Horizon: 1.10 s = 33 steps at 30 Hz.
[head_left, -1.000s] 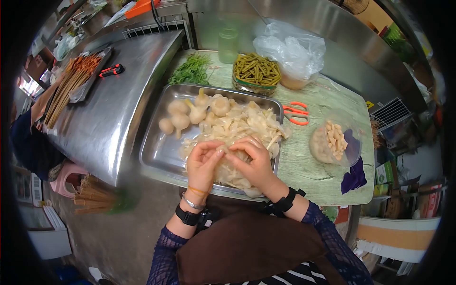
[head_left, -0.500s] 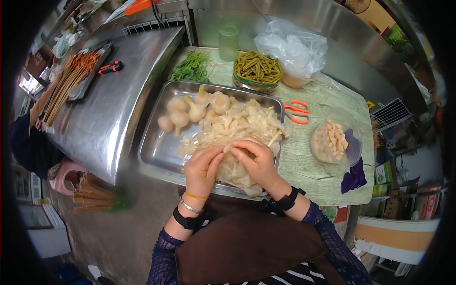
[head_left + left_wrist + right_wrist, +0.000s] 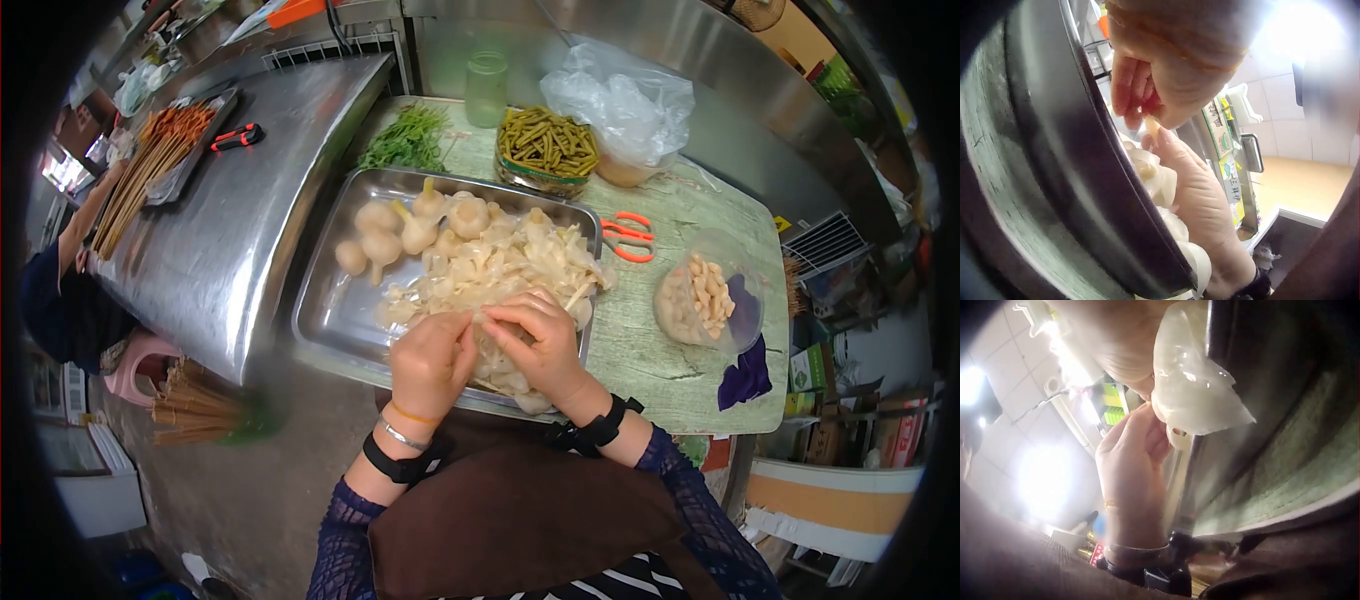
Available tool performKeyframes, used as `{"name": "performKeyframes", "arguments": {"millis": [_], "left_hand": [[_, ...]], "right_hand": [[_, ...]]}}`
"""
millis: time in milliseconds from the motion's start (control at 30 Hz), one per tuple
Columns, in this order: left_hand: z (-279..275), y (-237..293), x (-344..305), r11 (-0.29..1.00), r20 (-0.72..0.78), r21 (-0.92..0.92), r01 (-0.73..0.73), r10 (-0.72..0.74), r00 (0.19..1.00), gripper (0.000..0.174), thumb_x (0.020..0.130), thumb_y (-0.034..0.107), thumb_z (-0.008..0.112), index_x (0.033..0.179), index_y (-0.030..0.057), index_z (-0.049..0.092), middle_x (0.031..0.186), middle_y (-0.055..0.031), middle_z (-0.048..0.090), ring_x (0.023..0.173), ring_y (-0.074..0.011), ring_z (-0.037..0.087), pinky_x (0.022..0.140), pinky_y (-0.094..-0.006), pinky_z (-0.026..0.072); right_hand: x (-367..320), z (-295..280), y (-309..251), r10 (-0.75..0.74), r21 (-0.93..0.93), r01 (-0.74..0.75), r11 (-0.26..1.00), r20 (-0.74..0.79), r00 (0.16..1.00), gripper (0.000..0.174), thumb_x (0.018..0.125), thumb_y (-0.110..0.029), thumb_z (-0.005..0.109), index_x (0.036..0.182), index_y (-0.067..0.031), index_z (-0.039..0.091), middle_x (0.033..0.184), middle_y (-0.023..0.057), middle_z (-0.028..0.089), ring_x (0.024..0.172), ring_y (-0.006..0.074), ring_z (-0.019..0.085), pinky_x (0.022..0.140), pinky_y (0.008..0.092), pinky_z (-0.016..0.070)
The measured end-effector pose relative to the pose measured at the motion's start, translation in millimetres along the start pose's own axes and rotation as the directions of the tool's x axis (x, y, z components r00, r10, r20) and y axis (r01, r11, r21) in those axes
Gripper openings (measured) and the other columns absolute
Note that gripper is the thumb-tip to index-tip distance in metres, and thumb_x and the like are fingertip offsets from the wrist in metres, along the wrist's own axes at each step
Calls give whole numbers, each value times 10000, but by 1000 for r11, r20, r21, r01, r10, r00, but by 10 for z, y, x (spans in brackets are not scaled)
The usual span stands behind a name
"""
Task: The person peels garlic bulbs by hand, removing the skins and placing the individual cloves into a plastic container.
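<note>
As the left hand point(image 3: 428, 365) and right hand point(image 3: 545, 350) cross the tray's edge point(image 3: 345, 361), fingers point(image 3: 464, 335) pinch a pale piece point(image 3: 1152, 127).

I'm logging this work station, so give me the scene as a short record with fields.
left hand: pinches a small pale piece
right hand: fingertips on the same piece
tray: metal; whole pale bulbs at the far left, a heap of pale layers beside them
right of tray: orange-handled scissors, clear tub with pale cloves
beyond tray: leafy greens, bowl of cut green pieces
</note>
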<state>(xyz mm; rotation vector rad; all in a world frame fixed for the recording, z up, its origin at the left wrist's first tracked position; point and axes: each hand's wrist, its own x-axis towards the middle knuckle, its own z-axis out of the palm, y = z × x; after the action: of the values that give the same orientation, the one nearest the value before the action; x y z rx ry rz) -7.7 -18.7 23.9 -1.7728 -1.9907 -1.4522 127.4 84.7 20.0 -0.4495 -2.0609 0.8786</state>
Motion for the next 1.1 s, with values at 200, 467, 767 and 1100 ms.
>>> {"name": "performKeyframes", "arguments": {"millis": [200, 467, 767, 1100], "left_hand": [[66, -70, -52, 964, 28, -156, 215, -214, 977, 91, 767, -27, 686, 854, -3, 672, 756, -98, 671, 615, -165, 648, 578, -261, 516], [157, -118, -134, 819, 86, -369, 439, -440, 894, 65, 790, 18, 700, 846, 7, 670, 748, -84, 657, 640, -146, 643, 589, -255, 510], [190, -94, -78, 692, 198, -579, 431, -394, 898, 215, 865, 31, 667, 1074, -13, 638, 913, -65, 639, 712, -113, 626, 655, -227, 506], [98, -79, -37, 822, 179, -422, 383, -339, 924, 119, 924, 39, 612, 992, -35, 675, 898, -71, 634, 674, -110, 601, 623, -238, 488]], "right_hand": [[-1, -10, 36, 34, 95, -37, 995, 31, 999, 158, 777, -66, 738, 925, -29, 700, 852, 87, 679, 796, 242, 607, 718, 329, 477], [-58, -3, 123, 290, 390, -333, 858, 166, 942, 143, 847, -85, 709, 963, -1, 700, 913, 81, 688, 861, 152, 628, 758, 272, 494], [-88, 1, 147, 437, 588, -478, 652, 224, 871, 182, 918, -89, 655, 1075, 3, 648, 981, 50, 677, 903, 103, 626, 814, 237, 499], [-81, -25, 111, 487, 554, -521, 649, 225, 844, 161, 920, -95, 653, 1048, 2, 665, 966, 30, 676, 896, 88, 621, 813, 233, 496]]}}
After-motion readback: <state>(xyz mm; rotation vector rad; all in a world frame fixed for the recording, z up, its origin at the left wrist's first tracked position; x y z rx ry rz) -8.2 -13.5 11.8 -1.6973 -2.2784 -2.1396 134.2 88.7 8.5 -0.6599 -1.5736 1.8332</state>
